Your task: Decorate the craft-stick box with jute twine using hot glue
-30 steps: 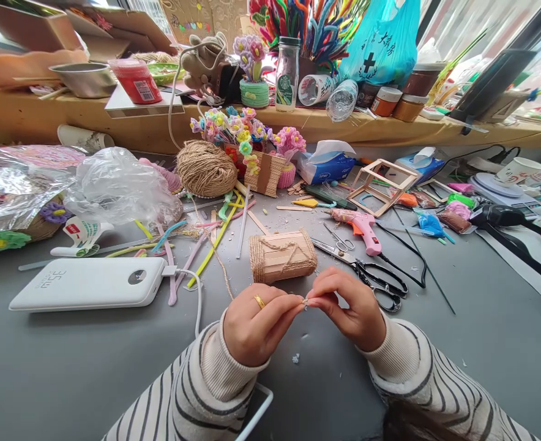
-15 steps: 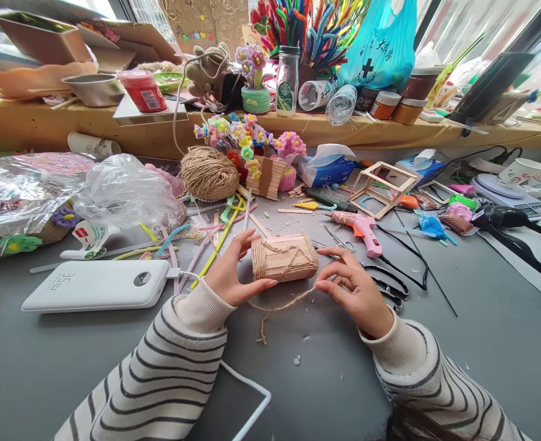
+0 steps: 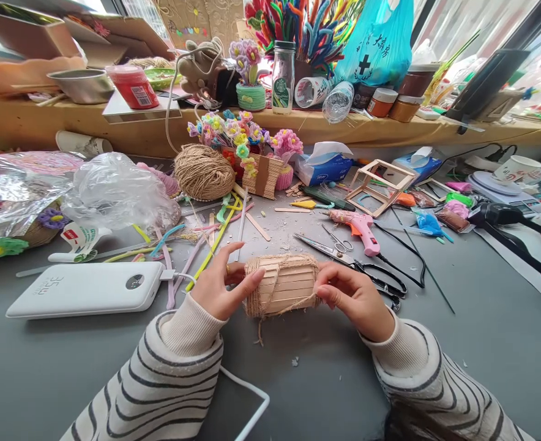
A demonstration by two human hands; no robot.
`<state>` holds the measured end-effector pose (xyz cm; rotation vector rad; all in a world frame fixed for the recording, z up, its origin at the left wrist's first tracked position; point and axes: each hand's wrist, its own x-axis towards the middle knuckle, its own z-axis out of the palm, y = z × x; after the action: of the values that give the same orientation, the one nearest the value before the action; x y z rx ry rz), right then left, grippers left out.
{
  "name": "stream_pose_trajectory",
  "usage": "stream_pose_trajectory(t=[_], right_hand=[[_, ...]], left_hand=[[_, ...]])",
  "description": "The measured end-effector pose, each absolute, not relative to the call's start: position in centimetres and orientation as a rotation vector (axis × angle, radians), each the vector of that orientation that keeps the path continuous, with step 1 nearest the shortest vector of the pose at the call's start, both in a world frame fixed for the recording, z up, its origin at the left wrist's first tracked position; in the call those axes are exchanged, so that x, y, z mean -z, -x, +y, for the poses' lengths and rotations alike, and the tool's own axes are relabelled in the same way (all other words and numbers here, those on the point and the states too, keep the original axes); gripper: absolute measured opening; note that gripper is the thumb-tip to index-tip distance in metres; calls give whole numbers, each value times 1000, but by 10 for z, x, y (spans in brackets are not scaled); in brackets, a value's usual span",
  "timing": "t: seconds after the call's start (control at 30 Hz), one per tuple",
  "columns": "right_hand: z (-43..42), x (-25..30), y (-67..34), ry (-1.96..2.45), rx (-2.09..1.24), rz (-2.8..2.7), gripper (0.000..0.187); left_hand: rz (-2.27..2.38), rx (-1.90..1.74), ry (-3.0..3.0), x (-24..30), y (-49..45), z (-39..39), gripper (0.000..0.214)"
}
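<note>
A small barrel of wooden craft sticks [image 3: 291, 285], its ends bound with jute twine, lies on its side low over the grey table. My left hand [image 3: 220, 285] grips its left end, thumb on the near face and fingers behind. At the right end, my right hand [image 3: 350, 297] pinches the jute twine [image 3: 300, 304] between thumb and forefinger, close against the barrel. Twine also runs loosely across the stick faces. A short twine scrap [image 3: 259, 334] shows just below the left end. The far side of the barrel and some fingertips are hidden.
Behind the barrel lie large scissors [image 3: 320, 247], small scissors [image 3: 339, 240] and a pink glue gun [image 3: 357, 228]. A white power bank [image 3: 87, 291] with a cable sits left. Farther back are a twine ball [image 3: 205, 173], a stick frame [image 3: 380, 187] and pipe-cleaner flowers [image 3: 236, 135].
The barrel has come nearer and turned, so different faces show. The twine loop that hung below it now lies close along it. My right hand has moved up against the right end.
</note>
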<state>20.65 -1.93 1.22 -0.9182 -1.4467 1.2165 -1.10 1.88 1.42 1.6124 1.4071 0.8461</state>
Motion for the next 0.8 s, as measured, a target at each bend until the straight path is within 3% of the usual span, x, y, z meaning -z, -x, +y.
stream_pose_trajectory(t=[0.17, 0.23, 0.33, 0.53, 0.8], right_hand=[[-19, -11, -205, 937, -1169, -1450, 11], [-20, -11, -205, 954, -1151, -1447, 12], [-21, -11, -204, 968, -1156, -1438, 13], [-21, -10, -204, 963, -1157, -1448, 14], [-21, -11, -205, 963, -1144, -1470, 15]], left_hand=[[1419, -1143, -2114, -14, 14, 11, 62], [1381, -1385, -2468, -19, 12, 3, 49], [1115, -1396, -2859, -26, 2, -14, 31], [1167, -1363, -2885, -19, -19, -24, 5], [1022, -1297, -2736, -30, -14, -25, 5]])
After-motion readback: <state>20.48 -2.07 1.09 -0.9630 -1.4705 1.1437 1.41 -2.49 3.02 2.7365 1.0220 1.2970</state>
